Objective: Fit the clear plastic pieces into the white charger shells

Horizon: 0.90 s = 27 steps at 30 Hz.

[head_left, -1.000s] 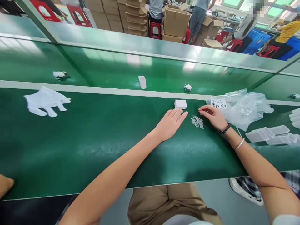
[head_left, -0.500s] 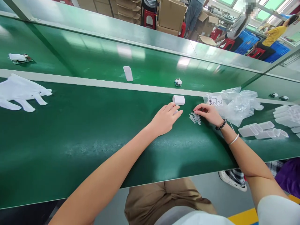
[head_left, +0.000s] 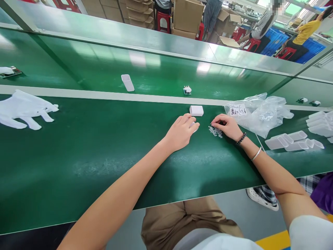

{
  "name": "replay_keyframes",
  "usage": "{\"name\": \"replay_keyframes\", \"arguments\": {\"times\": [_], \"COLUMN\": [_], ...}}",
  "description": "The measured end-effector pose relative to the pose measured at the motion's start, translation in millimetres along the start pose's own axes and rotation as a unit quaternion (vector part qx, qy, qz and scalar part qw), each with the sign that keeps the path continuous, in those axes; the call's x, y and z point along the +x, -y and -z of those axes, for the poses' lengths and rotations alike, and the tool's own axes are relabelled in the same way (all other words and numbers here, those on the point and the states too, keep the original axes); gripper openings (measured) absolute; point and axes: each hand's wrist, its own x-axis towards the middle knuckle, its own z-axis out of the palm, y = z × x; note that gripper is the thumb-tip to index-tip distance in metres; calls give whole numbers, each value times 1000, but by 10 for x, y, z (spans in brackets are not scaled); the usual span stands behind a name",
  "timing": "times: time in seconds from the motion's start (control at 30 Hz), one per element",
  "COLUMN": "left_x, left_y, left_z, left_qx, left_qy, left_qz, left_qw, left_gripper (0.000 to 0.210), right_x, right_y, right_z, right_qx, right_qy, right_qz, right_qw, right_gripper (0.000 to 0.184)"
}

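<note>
My left hand [head_left: 180, 133] rests low over the green table, its fingers curled over a small white plastic piece [head_left: 193, 125] that is mostly hidden. Just beyond those fingertips stands a short white plastic sleeve [head_left: 196, 110]. My right hand [head_left: 227, 126] has thumb and forefinger pinched together at the back edge of a pile of tiny clear pieces [head_left: 215, 131]. Whatever is in that pinch is too small to make out. A clear plastic bag [head_left: 267, 116] with a handwritten label [head_left: 237, 109] lies behind my right hand.
White plastic sleeves [head_left: 295, 140] lie in groups at the right. A white glove [head_left: 24, 109] is at the left. Past the pale strip [head_left: 104, 94], another white sleeve [head_left: 127, 83] and a small circuit board [head_left: 187, 90] sit on the green surface. People sit among boxes farther back.
Past the strip, the white sleeve and nearby circuit boards have moved left. My right hand has shifted slightly left at the pile, still pinched. My left hand has barely moved.
</note>
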Motion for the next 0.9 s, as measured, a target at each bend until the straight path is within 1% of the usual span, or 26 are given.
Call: {"name": "replay_keyframes", "arguments": {"times": [0.13,0.27,0.37,0.43,0.5,0.57,0.7,0.8,0.9], "left_x": [3,10,10,1,-13,-25,-9,45,70], "left_y": [5,8,3,-7,-19,-36,-79,-47,37], "left_z": [9,29,43,43,25,-14,-118,-146,-95], "left_qx": [-41,-108,-182,-245,-320,-394,-502,-565,-614], "left_qy": [-1,-17,-47,-68,-80,-82,-92,-112,-143], "left_qz": [16,57,106,141,173,200,261,309,357], "left_qw": [999,992,977,957,928,893,819,757,689], "left_gripper": [43,37,24,19,21,24,30,29,28], "right_x": [2,1,-3,-5,-3,-3,-31,-49,-41], "right_y": [-2,4,1,-7,-17,-18,24,26,-7], "right_z": [-25,-44,-58,-69,-81,-97,-131,-141,-146], "right_qx": [-23,-48,-48,-47,-47,-47,-41,-30,-18], "right_qy": [-2,9,5,-4,-14,-21,-20,-27,-36], "right_qz": [9,20,27,27,27,32,69,99,110], "right_qw": [1000,999,998,999,998,998,997,994,993], "right_gripper": [16,17,16,15,14,13,13,14,15]}}
